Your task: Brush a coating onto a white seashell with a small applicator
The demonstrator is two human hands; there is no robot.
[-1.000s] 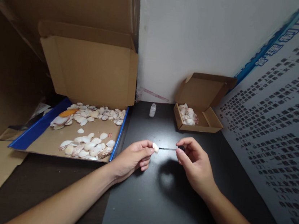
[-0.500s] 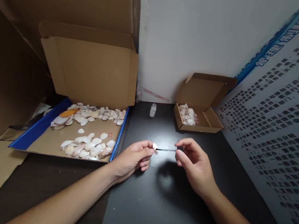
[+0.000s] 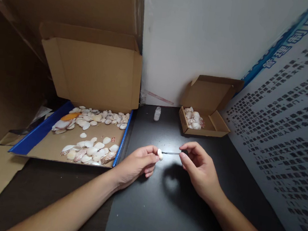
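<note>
My left hand (image 3: 143,160) pinches a small white seashell (image 3: 160,154) between thumb and fingertips, above the dark table. From the right, my right hand (image 3: 197,162) grips the black cap of a thin brush applicator (image 3: 172,153). The brush's stem runs level toward the shell, and its dark tip is at the shell's right edge; whether it touches cannot be made out. Behind the hands stands a small clear bottle (image 3: 157,114) with a pale label and no cap on it.
At left, a blue-edged cardboard box (image 3: 123,141) lies open with many seashells inside. A smaller open cardboard box (image 3: 220,127) at the back right holds more shells. A white wall (image 3: 193,41) rises behind, and a printed poster (image 3: 288,120) borders the right side.
The brush tip has moved slightly from over the shell's face to its right edge. The shell looks slightly turned, showing more of its face. Both hands stay nearly in place.
</note>
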